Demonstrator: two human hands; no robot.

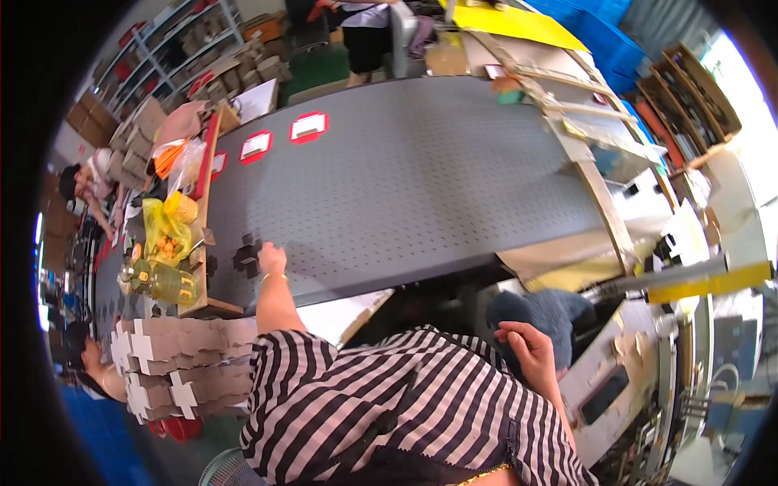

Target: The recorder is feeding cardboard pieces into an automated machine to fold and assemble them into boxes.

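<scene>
My left hand (271, 259) reaches out onto the grey dotted conveyor belt (421, 170). Its fingers lie flat at the edge of a dark cross-shaped flat piece (245, 258) near the belt's left side. It grips nothing. My right hand (527, 347) hangs close to my striped shirt with the fingers loosely curled and nothing in them. It is just below a grey-blue padded seat (539, 312).
Three red-framed white pieces (309, 126) ride the belt farther off. A stack of notched cardboard cutouts (178, 368) stands at lower left. A wooden board (206, 202) fences off a yellow fruit bag (166, 231) and an oil bottle (164, 284). People work at left (81, 182) and top (365, 36).
</scene>
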